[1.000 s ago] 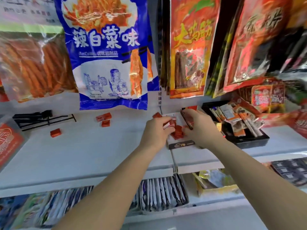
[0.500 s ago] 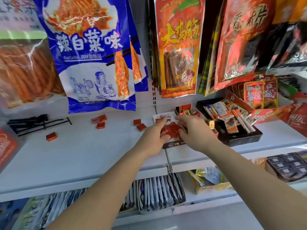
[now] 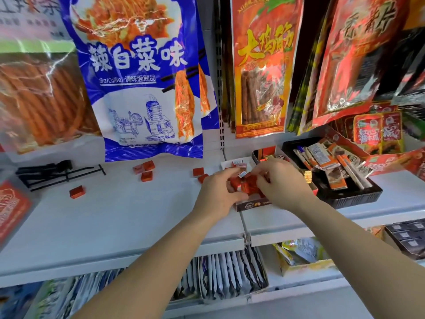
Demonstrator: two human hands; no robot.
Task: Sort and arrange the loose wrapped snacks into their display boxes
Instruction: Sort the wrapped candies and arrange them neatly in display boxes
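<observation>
A small white display box (image 3: 253, 204) with a dark front strip sits on the white shelf (image 3: 119, 217); it holds several red wrapped snack cubes (image 3: 247, 186). My left hand (image 3: 218, 192) and my right hand (image 3: 279, 183) meet over the box, fingers pinched on the red cubes. Loose red cubes lie on the shelf to the left: a cluster of three (image 3: 145, 170), a single one (image 3: 77, 192), and two (image 3: 199, 172) just left of my left hand. The box's interior is mostly hidden by my hands.
A black tray (image 3: 358, 199) of orange and white wrapped sticks stands right of the box. Black metal hooks (image 3: 46, 171) lie at the shelf's back left. Large snack bags hang above: a blue one (image 3: 142, 77) and red ones (image 3: 259, 65). A lower shelf holds upright packets (image 3: 230, 272).
Both hands have drawn closer together over the box and now pinch the red cubes. The view has shifted, so the shelf contents sit further left than before.
</observation>
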